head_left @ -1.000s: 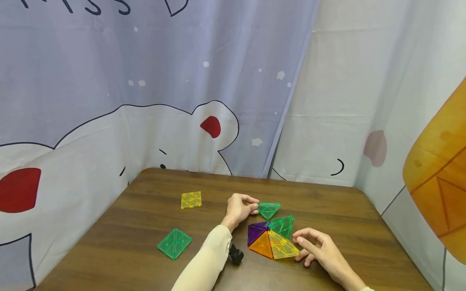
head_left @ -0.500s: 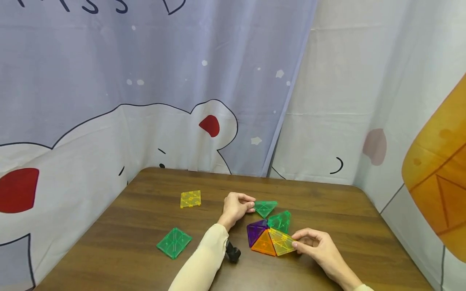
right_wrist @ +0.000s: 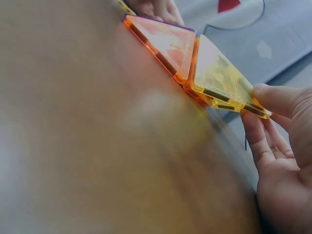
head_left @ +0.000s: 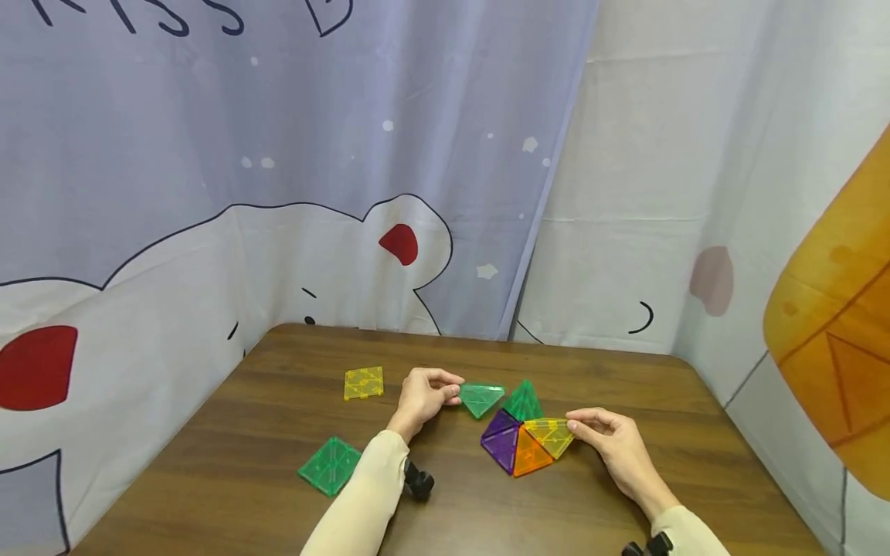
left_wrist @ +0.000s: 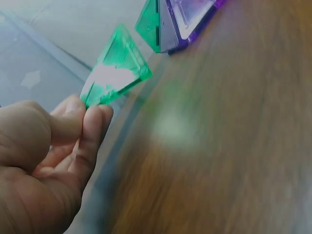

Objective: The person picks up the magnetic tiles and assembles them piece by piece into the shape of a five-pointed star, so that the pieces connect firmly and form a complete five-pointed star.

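In the head view my left hand (head_left: 422, 398) pinches a green triangular magnetic tile (head_left: 481, 398) by its left corner; the left wrist view shows thumb and fingertips on that corner. My right hand (head_left: 615, 446) pinches the outer corner of a yellow triangular tile (head_left: 552, 435). That tile belongs to a joined fan of triangles, with an orange tile (head_left: 531, 454), a purple tile (head_left: 502, 440) and another green tile (head_left: 524, 401) at the back. The green tile in my left hand is apart from the fan, to its left. In the right wrist view the yellow tile (right_wrist: 222, 78) adjoins the orange one.
A yellow square tile (head_left: 364, 383) lies toward the back left of the wooden table (head_left: 229, 494). Closer in, a green square tile (head_left: 331, 466) lies near my left sleeve (head_left: 358, 494). A printed curtain (head_left: 313, 116) hangs behind the table.
My left hand has moved left with its green tile, away from the fan. My right hand has taken hold of the yellow tile's corner, and the fan has turned counterclockwise.
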A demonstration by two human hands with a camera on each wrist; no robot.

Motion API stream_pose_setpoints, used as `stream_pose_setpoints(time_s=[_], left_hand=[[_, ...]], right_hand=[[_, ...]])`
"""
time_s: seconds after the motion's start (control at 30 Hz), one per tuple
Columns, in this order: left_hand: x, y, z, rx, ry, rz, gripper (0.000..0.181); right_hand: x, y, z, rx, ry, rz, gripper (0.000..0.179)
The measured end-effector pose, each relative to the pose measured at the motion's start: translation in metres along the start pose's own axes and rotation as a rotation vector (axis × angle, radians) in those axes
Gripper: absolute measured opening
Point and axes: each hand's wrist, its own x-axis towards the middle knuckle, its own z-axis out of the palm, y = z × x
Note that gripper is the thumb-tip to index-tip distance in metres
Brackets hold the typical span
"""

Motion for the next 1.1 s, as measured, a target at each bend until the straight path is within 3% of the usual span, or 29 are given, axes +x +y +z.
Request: stream_pose_setpoints(time_s=[0.33,0.6,0.8,1.0,1.1], left_hand=[[-0.001,-0.005,0.004,0.093,-0.104,0.106,0.010],[0.001,-0.004,0.010,0.107,-0.162,0.116,0.009],[0.000,-0.004,0.006,0.092,-0.221,0.074,0.016],[-0.002,0.002,-0.006,0.017,-0.284,-0.061,0.035],[-0.005,0.008,-0.011,0.022,-0.352,-0.118,0.036]], right_hand=[[0.021,0.008,-0.005,0.053,0.012,0.004,0.043],[0.024,0.004,-0.003,0.056,0.008,-0.004,0.042],[0.023,0.003,-0.003,0.078,-0.013,-0.008,0.043],[0.023,0.004,-0.003,0.076,-0.049,-0.003,0.043],[0.024,0.004,-0.003,0.062,-0.050,-0.005,0.043]])
